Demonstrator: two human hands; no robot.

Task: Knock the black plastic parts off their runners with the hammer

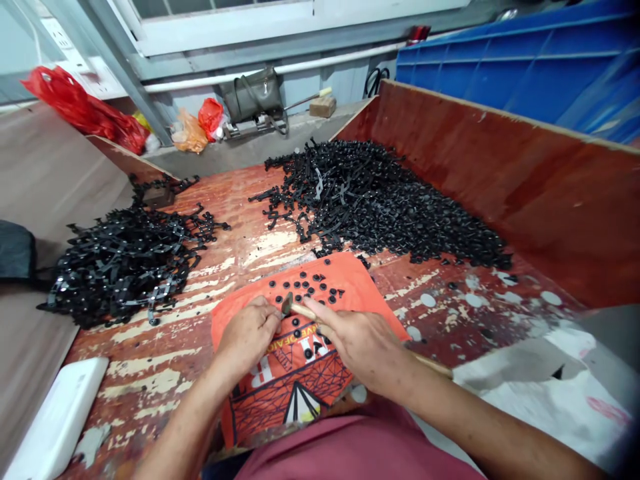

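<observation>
An orange printed cloth (345, 283) lies on the worn red table (150, 373) right in front of me, with several small black round pieces (306, 285) scattered on it. My right hand (361, 343) grips the wooden handle of a small hammer (289, 305), whose head rests low over the cloth. My left hand (249, 335) is curled beside the hammer head, fingertips pinched at the cloth; what it pinches is too small to tell.
A big heap of black plastic parts (380, 200) fills the far right of the table. A pile of black frames (125, 260) lies at the left. A white flat object (55, 420) sits near left. Red board walls (500, 167) and blue crates (525, 67) stand to the right.
</observation>
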